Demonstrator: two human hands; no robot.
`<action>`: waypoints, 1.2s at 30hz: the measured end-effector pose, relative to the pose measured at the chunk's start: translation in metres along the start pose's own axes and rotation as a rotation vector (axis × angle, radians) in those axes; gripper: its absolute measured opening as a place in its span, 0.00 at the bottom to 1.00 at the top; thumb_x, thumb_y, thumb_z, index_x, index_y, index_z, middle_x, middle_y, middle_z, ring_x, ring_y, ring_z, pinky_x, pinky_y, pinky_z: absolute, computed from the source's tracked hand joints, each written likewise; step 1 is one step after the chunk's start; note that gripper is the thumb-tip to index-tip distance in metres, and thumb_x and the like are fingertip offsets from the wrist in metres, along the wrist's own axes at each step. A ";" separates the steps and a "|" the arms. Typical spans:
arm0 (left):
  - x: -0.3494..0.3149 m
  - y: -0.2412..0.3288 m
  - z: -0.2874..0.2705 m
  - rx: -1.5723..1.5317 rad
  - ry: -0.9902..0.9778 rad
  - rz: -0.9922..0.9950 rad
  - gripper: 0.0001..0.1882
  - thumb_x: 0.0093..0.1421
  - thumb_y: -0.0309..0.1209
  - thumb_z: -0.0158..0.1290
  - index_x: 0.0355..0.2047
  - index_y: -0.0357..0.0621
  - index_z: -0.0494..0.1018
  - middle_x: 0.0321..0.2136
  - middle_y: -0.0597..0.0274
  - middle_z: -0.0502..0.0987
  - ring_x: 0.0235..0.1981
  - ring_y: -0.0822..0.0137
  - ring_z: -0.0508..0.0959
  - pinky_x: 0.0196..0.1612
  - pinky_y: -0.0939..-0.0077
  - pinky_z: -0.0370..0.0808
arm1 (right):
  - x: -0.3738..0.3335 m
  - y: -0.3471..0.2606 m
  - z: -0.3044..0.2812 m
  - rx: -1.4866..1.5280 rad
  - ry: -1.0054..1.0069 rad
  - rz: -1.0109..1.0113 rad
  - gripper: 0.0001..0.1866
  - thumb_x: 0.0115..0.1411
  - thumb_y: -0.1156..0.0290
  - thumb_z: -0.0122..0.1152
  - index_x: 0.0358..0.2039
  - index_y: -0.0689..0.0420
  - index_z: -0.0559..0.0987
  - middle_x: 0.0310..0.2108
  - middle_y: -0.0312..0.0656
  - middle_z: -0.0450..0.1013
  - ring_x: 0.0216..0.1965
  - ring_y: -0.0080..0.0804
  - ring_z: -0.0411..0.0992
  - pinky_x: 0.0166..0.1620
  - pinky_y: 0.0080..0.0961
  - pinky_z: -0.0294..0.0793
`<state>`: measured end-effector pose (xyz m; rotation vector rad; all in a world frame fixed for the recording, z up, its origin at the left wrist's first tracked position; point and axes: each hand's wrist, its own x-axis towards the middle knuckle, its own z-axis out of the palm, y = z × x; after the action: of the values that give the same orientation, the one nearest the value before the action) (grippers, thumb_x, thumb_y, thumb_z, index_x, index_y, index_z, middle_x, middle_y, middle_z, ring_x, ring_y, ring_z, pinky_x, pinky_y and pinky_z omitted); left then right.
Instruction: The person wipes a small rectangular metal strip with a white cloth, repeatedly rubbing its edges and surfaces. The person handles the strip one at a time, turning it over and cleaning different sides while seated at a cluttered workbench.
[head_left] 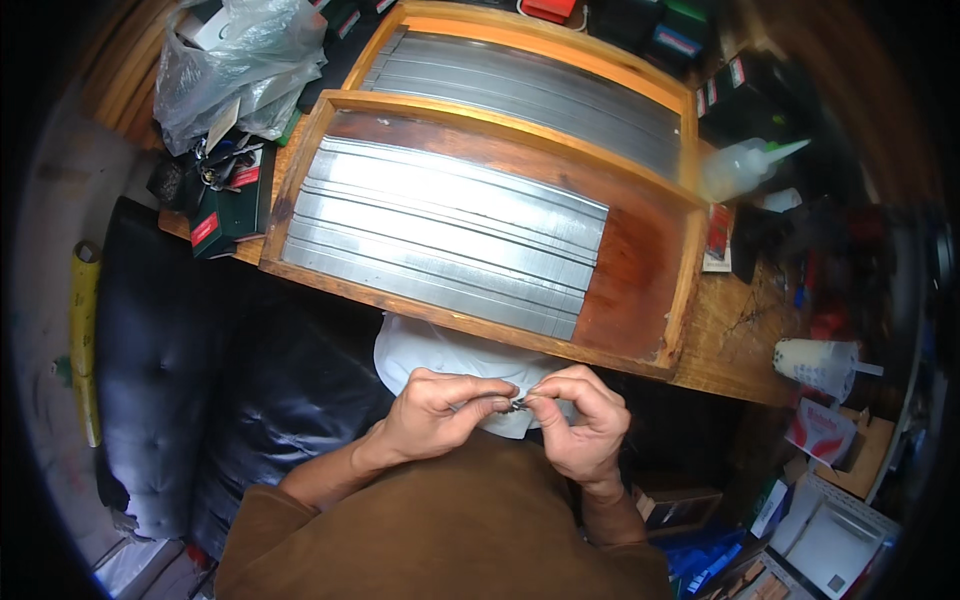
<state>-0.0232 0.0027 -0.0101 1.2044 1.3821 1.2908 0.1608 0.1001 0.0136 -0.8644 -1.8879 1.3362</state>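
My left hand (440, 408) and my right hand (580, 415) meet in front of my body, just short of the table's near edge. Each is closed in a pinch, thumb against fingers. Between the fingertips sits a small dark metal piece (518, 405), mostly covered, so its exact kind does not show. Beyond my hands lies a shallow wooden tray (470, 322) with a row of long shiny metal strips (450, 230) in it. The right part of that tray shows bare reddish-brown wood. Behind it, partly overlapped, is a second wooden tray (560, 32) with more grey strips (520, 90).
A clear plastic bag (240, 75) and dark green boxes (232, 215) crowd the table's left end. A squeeze bottle (740, 168) stands right of the trays. A cup with a straw (815, 362) lies at the right edge. The black sofa (270, 380) is at my left.
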 end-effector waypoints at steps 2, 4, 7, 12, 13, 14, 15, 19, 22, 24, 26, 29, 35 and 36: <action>0.002 0.002 -0.005 0.016 -0.016 -0.013 0.09 0.61 0.18 0.62 0.43 0.32 0.84 0.34 0.48 0.88 0.35 0.60 0.89 0.38 0.75 0.85 | -0.004 -0.001 -0.007 0.034 0.064 0.084 0.05 0.57 0.82 0.73 0.33 0.63 0.84 0.32 0.44 0.81 0.31 0.33 0.80 0.36 0.25 0.78; 0.002 0.001 -0.004 -0.022 -0.028 -0.043 0.09 0.62 0.20 0.62 0.43 0.33 0.84 0.34 0.49 0.88 0.34 0.60 0.89 0.38 0.75 0.84 | -0.003 -0.001 -0.010 0.025 0.010 0.081 0.04 0.58 0.84 0.72 0.33 0.65 0.84 0.31 0.43 0.80 0.31 0.29 0.79 0.36 0.23 0.78; 0.004 0.002 -0.004 -0.051 -0.100 -0.125 0.09 0.64 0.21 0.61 0.44 0.33 0.84 0.34 0.49 0.88 0.35 0.62 0.89 0.38 0.75 0.84 | -0.002 -0.005 -0.007 0.045 -0.087 0.115 0.04 0.58 0.85 0.71 0.33 0.67 0.84 0.31 0.44 0.80 0.33 0.27 0.79 0.38 0.21 0.77; 0.004 0.010 -0.005 -0.087 -0.176 -0.211 0.09 0.66 0.23 0.61 0.45 0.32 0.83 0.35 0.50 0.88 0.37 0.66 0.88 0.40 0.76 0.84 | -0.001 -0.002 0.004 0.015 -0.094 0.065 0.04 0.59 0.83 0.71 0.35 0.65 0.84 0.32 0.44 0.81 0.31 0.31 0.80 0.35 0.24 0.79; 0.003 0.010 -0.006 -0.080 -0.177 -0.217 0.09 0.65 0.23 0.61 0.45 0.32 0.83 0.35 0.50 0.88 0.37 0.65 0.89 0.40 0.75 0.84 | -0.001 -0.002 0.005 0.018 -0.096 0.061 0.04 0.59 0.83 0.71 0.35 0.65 0.84 0.32 0.44 0.81 0.31 0.31 0.80 0.35 0.24 0.79; 0.003 0.011 -0.006 -0.074 -0.179 -0.222 0.09 0.65 0.23 0.61 0.45 0.32 0.83 0.35 0.50 0.88 0.37 0.65 0.89 0.40 0.75 0.84 | -0.001 -0.001 0.006 0.021 -0.098 0.055 0.04 0.59 0.83 0.71 0.35 0.66 0.84 0.32 0.44 0.81 0.31 0.31 0.80 0.35 0.24 0.79; 0.003 0.011 -0.006 -0.067 -0.181 -0.226 0.09 0.65 0.23 0.61 0.45 0.32 0.83 0.35 0.50 0.88 0.37 0.64 0.89 0.40 0.75 0.84 | -0.001 -0.002 0.006 0.011 -0.102 0.050 0.04 0.59 0.83 0.71 0.35 0.65 0.84 0.32 0.44 0.81 0.31 0.32 0.81 0.35 0.24 0.79; 0.002 0.013 -0.006 -0.025 -0.175 -0.174 0.09 0.65 0.22 0.61 0.45 0.33 0.83 0.34 0.49 0.88 0.37 0.62 0.89 0.40 0.74 0.85 | -0.001 -0.004 0.007 -0.011 -0.101 0.047 0.04 0.58 0.83 0.72 0.34 0.65 0.84 0.31 0.44 0.80 0.32 0.32 0.80 0.36 0.25 0.79; 0.003 0.014 -0.006 0.001 -0.176 -0.154 0.09 0.65 0.22 0.61 0.44 0.33 0.83 0.34 0.48 0.87 0.37 0.60 0.89 0.39 0.73 0.85 | -0.003 -0.003 0.007 -0.016 -0.099 0.037 0.04 0.57 0.83 0.73 0.33 0.64 0.84 0.31 0.43 0.80 0.32 0.31 0.79 0.36 0.24 0.78; 0.003 0.014 -0.005 0.005 -0.177 -0.144 0.09 0.64 0.22 0.61 0.44 0.34 0.83 0.34 0.48 0.87 0.37 0.60 0.89 0.39 0.73 0.85 | -0.003 -0.003 0.007 -0.021 -0.101 0.021 0.05 0.57 0.83 0.72 0.33 0.64 0.84 0.31 0.43 0.80 0.32 0.32 0.79 0.36 0.25 0.78; 0.003 0.013 -0.004 0.001 -0.172 -0.146 0.09 0.64 0.22 0.61 0.45 0.34 0.83 0.34 0.48 0.87 0.37 0.60 0.89 0.39 0.73 0.85 | -0.003 -0.004 0.006 -0.024 -0.108 0.003 0.05 0.58 0.83 0.71 0.34 0.65 0.82 0.31 0.44 0.79 0.31 0.34 0.79 0.35 0.26 0.79; 0.001 0.012 -0.001 0.002 -0.151 -0.138 0.10 0.64 0.22 0.62 0.45 0.33 0.83 0.34 0.48 0.87 0.37 0.60 0.89 0.39 0.73 0.85 | -0.005 -0.003 0.007 -0.015 -0.082 0.025 0.05 0.58 0.83 0.71 0.34 0.65 0.82 0.32 0.44 0.79 0.31 0.33 0.79 0.35 0.26 0.78; 0.000 0.009 0.003 -0.024 -0.103 -0.096 0.10 0.64 0.21 0.62 0.45 0.32 0.83 0.35 0.47 0.87 0.37 0.59 0.89 0.39 0.73 0.85 | -0.007 0.001 0.007 0.018 -0.041 0.010 0.06 0.58 0.84 0.72 0.33 0.66 0.82 0.31 0.44 0.78 0.32 0.30 0.77 0.37 0.23 0.76; -0.001 0.009 0.003 -0.019 -0.101 -0.088 0.10 0.64 0.21 0.62 0.45 0.32 0.83 0.35 0.47 0.87 0.37 0.58 0.89 0.40 0.73 0.85 | -0.007 0.001 0.008 0.013 -0.043 0.003 0.06 0.58 0.84 0.72 0.33 0.66 0.82 0.31 0.44 0.78 0.32 0.30 0.77 0.37 0.23 0.76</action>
<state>-0.0199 0.0022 -0.0018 1.1670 1.3325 1.1644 0.1588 0.0904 0.0098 -0.8390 -1.9089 1.3778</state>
